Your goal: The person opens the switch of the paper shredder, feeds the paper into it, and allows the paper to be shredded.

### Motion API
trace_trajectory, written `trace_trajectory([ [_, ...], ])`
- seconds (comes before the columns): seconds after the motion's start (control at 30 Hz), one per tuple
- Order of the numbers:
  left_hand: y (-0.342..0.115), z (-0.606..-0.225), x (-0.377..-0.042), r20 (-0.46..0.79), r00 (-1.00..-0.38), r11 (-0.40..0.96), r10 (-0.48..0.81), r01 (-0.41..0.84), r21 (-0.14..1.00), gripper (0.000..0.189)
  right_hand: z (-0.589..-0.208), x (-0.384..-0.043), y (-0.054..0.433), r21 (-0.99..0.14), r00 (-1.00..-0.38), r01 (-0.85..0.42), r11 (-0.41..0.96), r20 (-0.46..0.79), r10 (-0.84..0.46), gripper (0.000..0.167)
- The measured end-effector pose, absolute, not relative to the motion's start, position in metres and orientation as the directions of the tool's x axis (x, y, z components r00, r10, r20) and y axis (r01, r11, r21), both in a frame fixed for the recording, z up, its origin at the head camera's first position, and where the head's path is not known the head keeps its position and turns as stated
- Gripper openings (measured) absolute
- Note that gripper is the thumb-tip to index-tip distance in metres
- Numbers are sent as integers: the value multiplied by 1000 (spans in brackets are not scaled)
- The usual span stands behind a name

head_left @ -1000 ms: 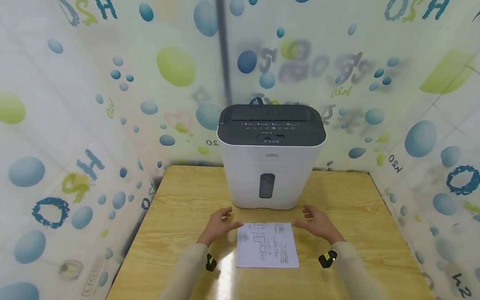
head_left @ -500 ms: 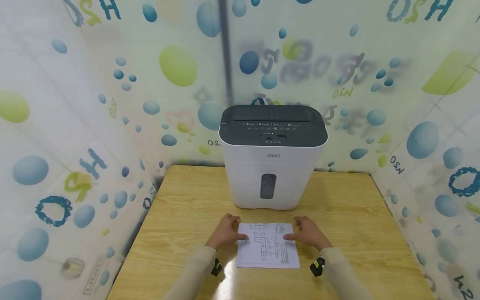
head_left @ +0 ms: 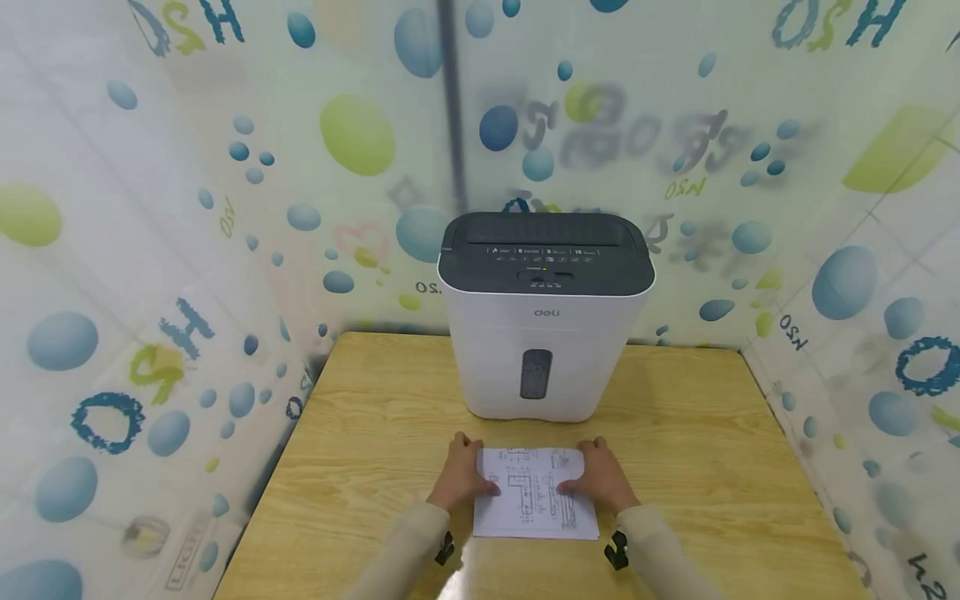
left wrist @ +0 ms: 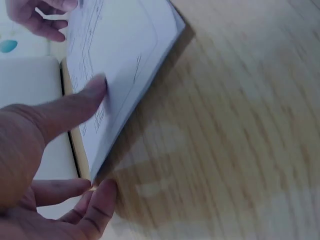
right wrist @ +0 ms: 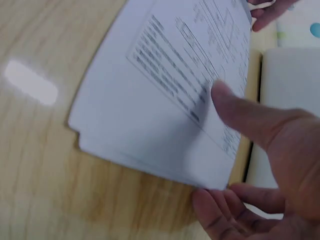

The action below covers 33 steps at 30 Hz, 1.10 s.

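A stack of printed paper sheets (head_left: 528, 518) lies on the wooden table, its top sheet covered with line drawings and text. My left hand (head_left: 459, 477) grips its left side, thumb over the top sheet and fingers at the edge. On the opposite side my right hand (head_left: 604, 479) holds it the same way. In the left wrist view the left fingertips (left wrist: 102, 197) meet the far corner of the stack (left wrist: 145, 30). The right wrist view has the right thumb (right wrist: 225, 100) above the print, with the other fingers against the side edge; the sheets are slightly uneven there.
A white paper shredder (head_left: 495, 367) with a dark top (head_left: 547, 229) stands right behind the stack. Patterned curtains (head_left: 360, 250) enclose the table (head_left: 360, 392) at the back and both sides.
Both hands have come inward to the paper's sides from beside its far corners. The thumbs now lie over the top sheet, and the fingers have drawn in against the edges.
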<state>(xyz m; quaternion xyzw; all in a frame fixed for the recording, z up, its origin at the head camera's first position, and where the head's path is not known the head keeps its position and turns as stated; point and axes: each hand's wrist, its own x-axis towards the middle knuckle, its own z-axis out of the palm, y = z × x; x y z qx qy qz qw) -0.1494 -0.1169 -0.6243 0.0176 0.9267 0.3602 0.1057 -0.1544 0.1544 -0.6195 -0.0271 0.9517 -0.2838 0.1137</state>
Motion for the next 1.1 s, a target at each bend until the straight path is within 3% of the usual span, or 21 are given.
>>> trace_trajectory([
  [0.27,-110,-620,-146,-167,-982,716,83,-58,696,84,-618,-150,146,-528,-981,58,848,-187,-50,96],
  [0.47,-111,-621,-144,-142,-988,720,67,-51,692,74,-614,-148,144,-562,-980,84,823,-195,-32,83],
  [0.83,-109,-621,-140,-121,-992,649,43,-64,758,78,-613,-147,144,-571,-977,93,815,-210,-35,84],
  [1.1,-115,-633,-145,-23,-998,555,61,15,832,70,-614,-148,144,-580,-972,117,806,-233,-26,87],
])
